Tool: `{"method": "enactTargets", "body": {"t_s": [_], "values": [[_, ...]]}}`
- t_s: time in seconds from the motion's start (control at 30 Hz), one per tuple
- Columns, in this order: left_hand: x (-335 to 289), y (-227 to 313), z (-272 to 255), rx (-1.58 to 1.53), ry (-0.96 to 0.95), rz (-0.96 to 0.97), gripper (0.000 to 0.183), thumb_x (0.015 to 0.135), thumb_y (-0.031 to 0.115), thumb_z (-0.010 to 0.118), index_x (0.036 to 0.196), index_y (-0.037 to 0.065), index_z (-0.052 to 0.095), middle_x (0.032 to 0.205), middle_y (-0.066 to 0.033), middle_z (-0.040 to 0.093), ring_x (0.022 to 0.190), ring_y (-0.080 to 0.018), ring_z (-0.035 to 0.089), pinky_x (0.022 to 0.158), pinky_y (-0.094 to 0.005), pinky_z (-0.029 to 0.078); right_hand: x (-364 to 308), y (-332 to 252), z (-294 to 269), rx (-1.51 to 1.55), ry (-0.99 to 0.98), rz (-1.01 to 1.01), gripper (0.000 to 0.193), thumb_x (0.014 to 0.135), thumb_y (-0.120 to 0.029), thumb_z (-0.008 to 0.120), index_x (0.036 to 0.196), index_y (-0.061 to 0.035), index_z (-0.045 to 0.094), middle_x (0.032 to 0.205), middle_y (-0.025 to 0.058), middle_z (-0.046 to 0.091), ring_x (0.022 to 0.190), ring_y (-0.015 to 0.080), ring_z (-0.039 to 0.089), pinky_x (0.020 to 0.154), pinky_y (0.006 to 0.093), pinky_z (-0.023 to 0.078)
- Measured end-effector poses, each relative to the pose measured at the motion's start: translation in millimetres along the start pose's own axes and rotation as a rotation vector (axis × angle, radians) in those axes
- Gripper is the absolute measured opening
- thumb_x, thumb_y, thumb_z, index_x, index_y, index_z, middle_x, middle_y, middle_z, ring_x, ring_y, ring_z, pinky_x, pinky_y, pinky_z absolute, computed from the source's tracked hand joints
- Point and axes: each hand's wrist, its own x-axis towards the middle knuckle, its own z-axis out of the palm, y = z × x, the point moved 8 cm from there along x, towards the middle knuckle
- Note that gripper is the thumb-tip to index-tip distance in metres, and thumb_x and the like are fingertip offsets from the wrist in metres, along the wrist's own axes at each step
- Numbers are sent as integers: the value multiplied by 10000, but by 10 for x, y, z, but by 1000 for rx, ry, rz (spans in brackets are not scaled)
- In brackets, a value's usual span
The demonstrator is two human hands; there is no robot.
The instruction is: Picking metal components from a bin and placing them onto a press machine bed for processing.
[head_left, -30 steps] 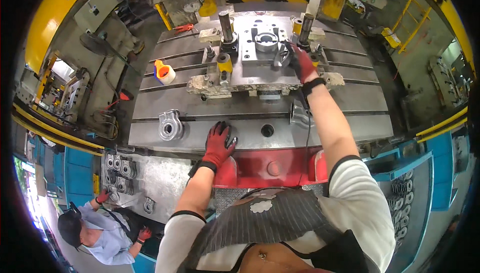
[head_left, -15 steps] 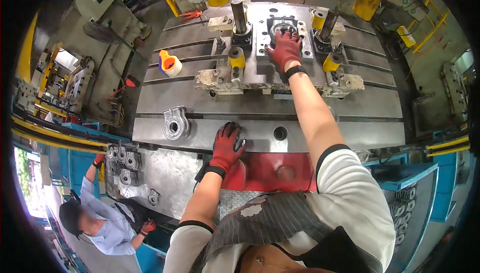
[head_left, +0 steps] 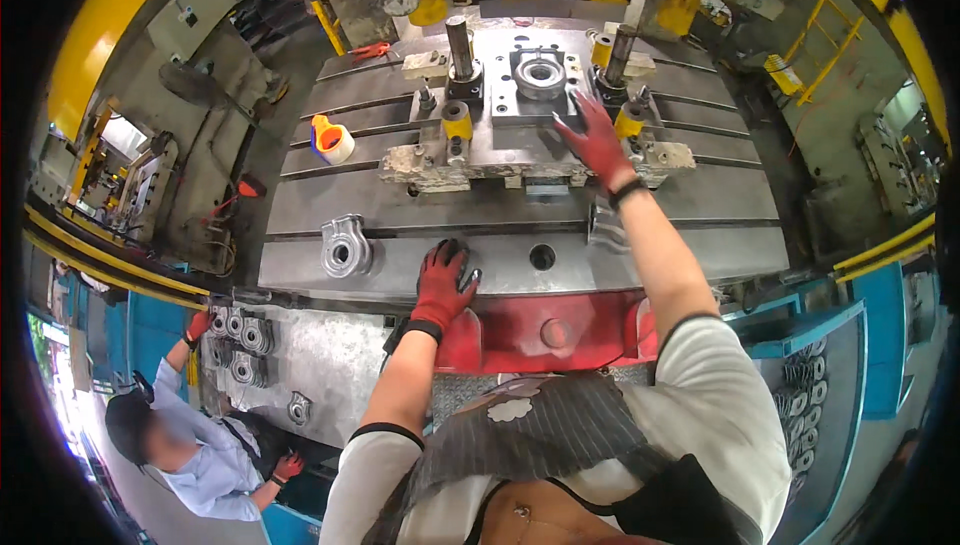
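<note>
Head view — ring part (head_left: 541, 88) points forward, long axis likewise — left hand (head_left: 445, 283) and right hand (head_left: 597, 143), fingers spread.

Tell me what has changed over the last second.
The right hand moved the ringed metal part leftward into the die, let it go and drew back, empty, toward its own side. The left hand stayed at the front edge of the table; the orange-and-white container stayed put.
</note>
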Motion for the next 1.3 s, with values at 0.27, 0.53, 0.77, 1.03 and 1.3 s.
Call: {"method": "enactTargets", "body": {"t_s": [0.27, 0.53, 0.77, 1.03, 1.3], "values": [[-639, -890, -267, -849, 364, -343, 302, 867, 150, 553, 1127, -2, 541, 1146, -162, 564, 1074, -291, 532, 943, -373, 405, -3315, 1444, -1613, 763, 497, 767, 362, 945, -162, 450, 1245, 38, 469, 1223, 136, 536, 1086, 220, 543, 940, 324, 427], [-2326, -1540, 1054, -1200, -262, -787, 383, 899, 298, 549, 1162, 21, 534, 1133, -78, 596, 1010, -186, 566, 851, -323, 449, -5250, 2212, -579, 1353, 225, 1190, 419, 894, -306, 512, 1266, -114, 490, 1233, 24, 551, 1101, 186, 535, 933, 344, 413], [-1973, -1326, 1314, -1143, -368, -662, 398, 890, 317, 556, 1195, 63, 523, 1150, -53, 586, 1026, -168, 558, 858, -317, 448, -5387, 2228, -648, 1071, 171, 1171, 477, 839, -383, 602, 1258, -179, 499, 1174, -17, 582, 1035, 161, 569, 858, 337, 457], [-2039, -1247, 1232, -1255, -321, -743, 399, 887, 344, 553, 1179, 72, 537, 1132, -45, 592, 994, -157, 566, 832, -314, 460, -5109, 1881, -649, 1130, 176, 1203, 417, 853, -392, 583, 1214, -192, 522, 1085, -25, 601, 932, 155, 591, 753, 326, 478], [-2054, -1219, 1186, -1259, -325, -754, 402, 885, 372, 549, 1162, 81, 551, 1114, -37, 598, 963, -145, 574, 805, -310, 471, -5186, 2088, -626, 917, 107, 1095, 364, 875, -403, 550, 1152, -167, 542, 921, -30, 621, 740, 115, 586, 597, 288, 461]]}}
